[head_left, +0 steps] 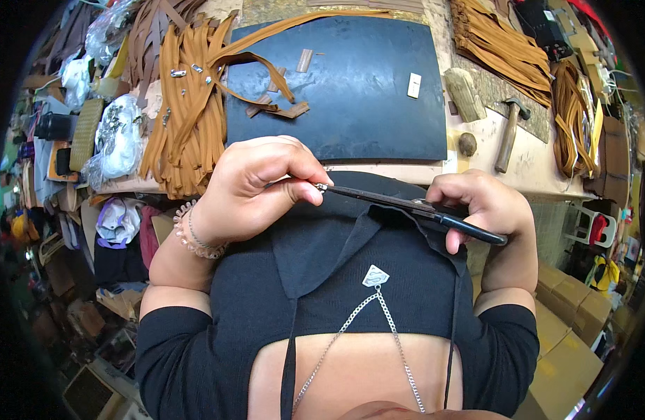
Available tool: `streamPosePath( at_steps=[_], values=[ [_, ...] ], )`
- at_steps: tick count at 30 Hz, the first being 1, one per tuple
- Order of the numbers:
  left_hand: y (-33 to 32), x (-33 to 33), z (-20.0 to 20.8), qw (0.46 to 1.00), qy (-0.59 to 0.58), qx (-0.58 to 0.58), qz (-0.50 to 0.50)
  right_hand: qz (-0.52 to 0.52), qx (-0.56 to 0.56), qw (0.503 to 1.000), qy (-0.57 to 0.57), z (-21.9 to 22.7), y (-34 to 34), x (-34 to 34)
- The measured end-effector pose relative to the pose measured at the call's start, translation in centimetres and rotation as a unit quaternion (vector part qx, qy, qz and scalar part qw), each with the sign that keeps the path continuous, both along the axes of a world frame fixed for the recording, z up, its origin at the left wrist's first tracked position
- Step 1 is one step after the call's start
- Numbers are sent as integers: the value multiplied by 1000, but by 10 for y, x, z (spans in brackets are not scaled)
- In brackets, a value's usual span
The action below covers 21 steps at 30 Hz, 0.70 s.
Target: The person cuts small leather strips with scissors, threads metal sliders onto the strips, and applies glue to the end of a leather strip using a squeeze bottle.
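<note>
In front of my chest, my left hand (263, 178) is closed, with thumb and forefinger pinching a small silver metal piece (321, 187). This piece sits at the far end of a long, thin dark tool with black handles (469, 227). My right hand (480, 203) is closed round those handles, its fingers on the upper side and the thumb below. Whether the tool is pliers or scissors I cannot tell. Beyond my hands lies a black mat (336, 91). A bundle of tan zipper tapes (186, 119) hangs over the table edge near my left hand.
Short brown strip pieces (291, 110) and a small white block (414, 85) lie on the mat. Right of it are a wooden piece (464, 94), a hammer (508, 136) and more tan tapes (504, 49). Plastic bags (119, 136) crowd the left; cardboard boxes (567, 350) stand low right.
</note>
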<state>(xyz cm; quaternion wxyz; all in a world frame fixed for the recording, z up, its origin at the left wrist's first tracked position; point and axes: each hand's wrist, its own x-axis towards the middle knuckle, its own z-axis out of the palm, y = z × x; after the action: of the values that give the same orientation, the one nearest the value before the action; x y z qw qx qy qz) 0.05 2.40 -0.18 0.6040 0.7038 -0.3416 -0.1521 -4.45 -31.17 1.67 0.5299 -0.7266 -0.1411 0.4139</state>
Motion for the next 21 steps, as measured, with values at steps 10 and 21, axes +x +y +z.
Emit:
streamPosePath(
  at_steps=[10, 21],
  values=[
    [1, 0, 0, 998, 42, -16, -40, 36, 25, 997, 62, -7, -2, 3],
    [-4, 3, -12, 991, 91, -69, -77, 55, 26, 993, 106, -8, -9, 10]
  ],
)
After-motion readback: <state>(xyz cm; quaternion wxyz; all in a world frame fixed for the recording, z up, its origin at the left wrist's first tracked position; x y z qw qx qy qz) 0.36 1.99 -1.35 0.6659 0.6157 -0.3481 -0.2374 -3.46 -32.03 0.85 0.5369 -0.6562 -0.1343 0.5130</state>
